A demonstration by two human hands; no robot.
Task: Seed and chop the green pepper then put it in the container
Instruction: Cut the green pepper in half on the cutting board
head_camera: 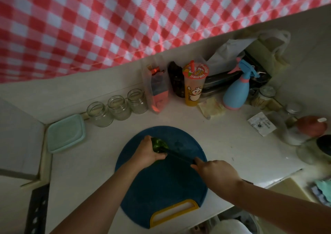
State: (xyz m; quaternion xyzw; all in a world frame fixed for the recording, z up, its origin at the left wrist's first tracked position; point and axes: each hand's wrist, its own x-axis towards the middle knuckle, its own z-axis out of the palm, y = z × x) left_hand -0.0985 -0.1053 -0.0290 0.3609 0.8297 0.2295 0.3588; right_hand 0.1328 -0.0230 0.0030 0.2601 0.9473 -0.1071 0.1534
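A teal container [66, 133] sits on the desk [223, 140], far left. On the blue board [161, 183], the left hand [148, 152] curls around the pepper [159, 145]. The right hand [216, 173] grips a dark knife [179, 156], blade touching the pepper.

Person, two limbs in view. Left hand [149, 152], frame centre: bare, uncovered to fingertips. Left forearm [100, 198], lower left: bare along whole visible length — skin uncovered down to bottom edge. Right hand [217, 171], right of centre: bare. Right forearm [279, 199], lower right: bare as far as frame edge. Dim light; nails, fine detail unreadable.
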